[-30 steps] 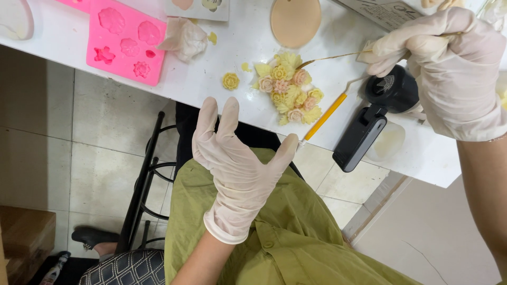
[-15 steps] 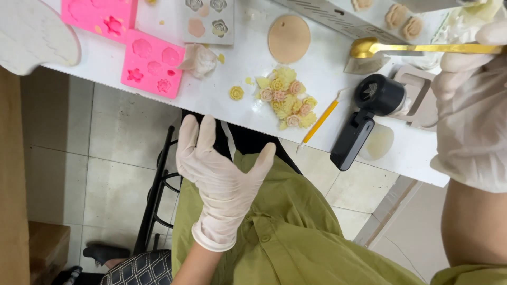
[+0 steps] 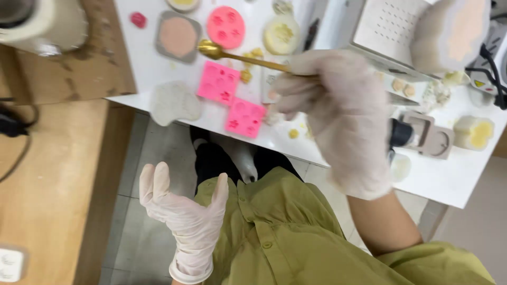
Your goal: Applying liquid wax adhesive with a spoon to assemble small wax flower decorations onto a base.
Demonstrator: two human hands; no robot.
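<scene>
Above the white table (image 3: 454,184), right hand (image 3: 338,113): gloved, fingers curled tight around the handle of a gold spoon (image 3: 240,55). The spoon's bowl now points out over the far side of the table, just beside a square grey mould with a pink fill (image 3: 178,36) and a round pink mould (image 3: 225,25); half a second ago the same spoon was held higher, off toward the table's right end.

Below the table's near edge, left hand (image 3: 185,214): gloved, fingers spread, palm open, holding nothing. It has dropped from near the table edge to beside the olive-green shirt (image 3: 280,232).

On the table, under the spoon's shaft: two square pink flower moulds (image 3: 232,97), corner to corner. Near the table's left corner: a pale grey shaped mould (image 3: 174,103).

Judgement: the spoon has swung across to the mould group at the table's left end, so the work appears to be shifting there. Whether the bowl carries any material cannot be told.
</scene>
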